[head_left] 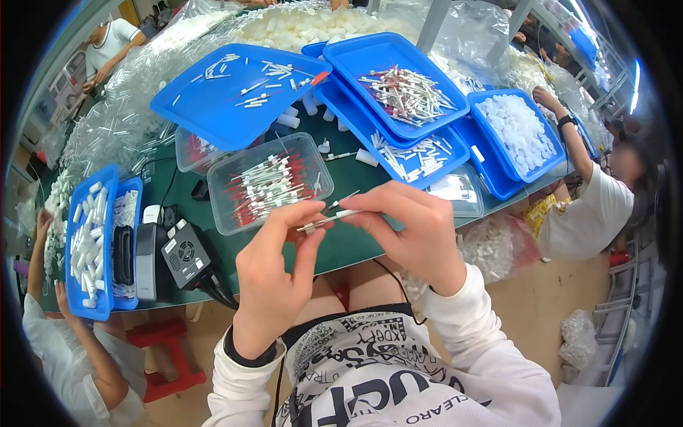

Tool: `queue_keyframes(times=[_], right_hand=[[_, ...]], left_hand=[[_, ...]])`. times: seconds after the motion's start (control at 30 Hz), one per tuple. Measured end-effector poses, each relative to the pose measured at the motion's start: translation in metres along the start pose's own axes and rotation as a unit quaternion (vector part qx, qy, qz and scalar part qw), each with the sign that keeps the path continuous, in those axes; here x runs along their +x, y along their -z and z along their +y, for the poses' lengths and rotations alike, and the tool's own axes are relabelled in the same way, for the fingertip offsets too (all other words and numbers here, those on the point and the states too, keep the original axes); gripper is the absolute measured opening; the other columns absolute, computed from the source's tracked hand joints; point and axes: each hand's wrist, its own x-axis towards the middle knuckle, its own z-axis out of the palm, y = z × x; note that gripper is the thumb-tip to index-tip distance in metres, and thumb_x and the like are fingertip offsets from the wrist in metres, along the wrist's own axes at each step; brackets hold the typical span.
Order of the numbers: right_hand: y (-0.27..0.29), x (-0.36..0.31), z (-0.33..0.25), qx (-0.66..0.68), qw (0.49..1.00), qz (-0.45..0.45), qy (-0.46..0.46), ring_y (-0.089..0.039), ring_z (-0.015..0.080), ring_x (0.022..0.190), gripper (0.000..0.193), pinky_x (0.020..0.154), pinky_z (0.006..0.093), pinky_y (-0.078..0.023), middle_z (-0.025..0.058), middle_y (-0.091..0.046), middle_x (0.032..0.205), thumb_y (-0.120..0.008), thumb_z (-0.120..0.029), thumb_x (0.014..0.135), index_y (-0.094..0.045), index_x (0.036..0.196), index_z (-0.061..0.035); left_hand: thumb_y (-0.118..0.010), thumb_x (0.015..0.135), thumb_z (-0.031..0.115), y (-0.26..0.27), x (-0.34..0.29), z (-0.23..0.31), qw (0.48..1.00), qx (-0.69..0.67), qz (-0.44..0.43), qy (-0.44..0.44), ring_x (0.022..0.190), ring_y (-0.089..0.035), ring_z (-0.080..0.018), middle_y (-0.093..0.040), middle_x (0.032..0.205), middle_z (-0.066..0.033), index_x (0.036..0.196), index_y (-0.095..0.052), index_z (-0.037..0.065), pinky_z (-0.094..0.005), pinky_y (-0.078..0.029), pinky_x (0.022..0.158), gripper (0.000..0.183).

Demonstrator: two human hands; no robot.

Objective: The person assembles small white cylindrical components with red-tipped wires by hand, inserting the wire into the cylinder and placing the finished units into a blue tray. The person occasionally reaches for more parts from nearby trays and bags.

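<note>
My left hand [274, 274] and my right hand [420, 231] meet in front of me, just above the table's near edge. Between left thumb and fingertips I pinch a thin white stick [311, 226] with a small white block on it. The right fingertips grip a slim white tube [346, 213], its end close to the left fingers. A second thin piece [347, 200] juts out by the right index finger; what grips it is partly hidden. Just beyond my hands stands a clear plastic box [219, 213] holding many red-and-white thin sticks [274, 181].
Beyond the box lie a blue tray [196, 85] with scattered sticks and stacked blue trays [341, 53] of sticks. A tray of white pieces [516, 132] is to the right. Leftward are a black device [186, 256] and a tray of white cylinders [89, 242]. Co-workers sit on both sides.
</note>
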Motion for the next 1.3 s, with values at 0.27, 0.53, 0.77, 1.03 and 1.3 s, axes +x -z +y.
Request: queue_keyframes(times=[0.27, 0.53, 0.77, 1.03, 1.3], right_hand=[[-0.025, 0.012, -0.019, -0.088, 0.992, -0.031, 0.080, -0.059, 0.0212, 0.065, 0.018, 0.054, 0.0299, -0.048, 0.0058, -0.062, 0.072, -0.074, -0.007, 0.074, -0.068, 0.091, -0.0052], [-0.049, 0.015, -0.035, -0.005, 0.998, -0.052, -0.038, -0.061, 0.0232, 0.062, 0.013, 0.055, 0.0310, -0.047, 0.0082, -0.065, 0.074, -0.071, -0.002, 0.076, -0.066, 0.088, -0.0027], [-0.055, 0.005, -0.029, 0.025, 0.999, -0.031, 0.005, -0.060, 0.0204, 0.061, 0.013, 0.054, 0.0290, -0.047, 0.0053, -0.065, 0.073, -0.073, -0.001, 0.071, -0.067, 0.083, -0.0042], [-0.035, -0.009, -0.006, 0.093, 0.992, -0.082, -0.026, -0.060, 0.0193, 0.061, 0.011, 0.054, 0.0289, -0.046, 0.0039, -0.067, 0.074, -0.074, -0.005, 0.072, -0.070, 0.081, -0.0072], [-0.012, -0.035, 0.000, 0.145, 0.985, -0.067, -0.067, -0.061, 0.0188, 0.060, 0.008, 0.053, 0.0274, -0.047, 0.0039, -0.067, 0.073, -0.075, -0.006, 0.073, -0.070, 0.080, -0.0060]], left_hand=[[-0.067, 0.077, -0.008, 0.026, -0.003, -0.017, 0.999, 0.025, 0.001, -0.033, 0.069, -0.063, -0.0201, -0.066, 0.086, -0.0099, 0.101, -0.065, 0.000, -0.0295, -0.049, 0.061, 0.026], [-0.065, 0.077, -0.009, 0.053, -0.007, -0.039, 0.995, 0.084, -0.005, -0.057, 0.070, -0.062, -0.0182, -0.066, 0.081, -0.0099, 0.096, -0.067, 0.001, -0.0265, -0.047, 0.062, 0.021], [-0.065, 0.078, -0.005, 0.061, -0.011, -0.032, 0.997, 0.012, -0.068, 0.045, 0.063, -0.063, -0.0184, -0.065, 0.072, -0.0090, 0.091, -0.067, -0.001, -0.0266, -0.047, 0.057, 0.013], [-0.069, 0.075, -0.005, 0.034, -0.020, -0.028, 0.996, 0.051, -0.067, -0.025, 0.059, -0.057, -0.0213, -0.064, 0.072, -0.0090, 0.091, -0.067, 0.000, -0.0301, -0.045, 0.054, 0.017], [-0.068, 0.075, -0.006, 0.004, -0.036, 0.000, 0.993, 0.092, -0.059, -0.032, 0.060, -0.056, -0.0224, -0.062, 0.072, -0.0091, 0.093, -0.066, -0.001, -0.0310, -0.044, 0.054, 0.019]])
